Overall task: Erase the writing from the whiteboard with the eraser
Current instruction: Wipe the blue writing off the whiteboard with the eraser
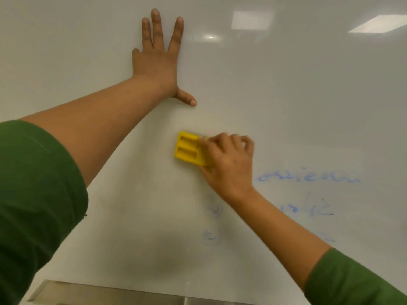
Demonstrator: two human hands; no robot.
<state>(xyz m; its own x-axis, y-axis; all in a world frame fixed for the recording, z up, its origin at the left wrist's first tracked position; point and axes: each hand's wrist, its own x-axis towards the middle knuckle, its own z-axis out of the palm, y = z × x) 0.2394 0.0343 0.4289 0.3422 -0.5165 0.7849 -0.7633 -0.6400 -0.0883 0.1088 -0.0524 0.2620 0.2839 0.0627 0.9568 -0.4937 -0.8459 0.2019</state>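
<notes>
A white whiteboard [308,95] fills the view. My left hand [157,60] lies flat against it near the top, fingers spread, holding nothing. My right hand [229,160] grips a yellow eraser [188,149] and presses it on the board at the middle. Faint blue writing [308,177] sits to the right of my right hand, with more smeared blue marks [214,210] below the wrist and a small curl [211,236] lower down. The board to the left of the eraser looks wiped.
A metal tray ledge [110,293] runs along the bottom edge of the board. Ceiling lights [378,24] reflect in the glossy upper right. Green sleeves [33,205] cover both upper arms.
</notes>
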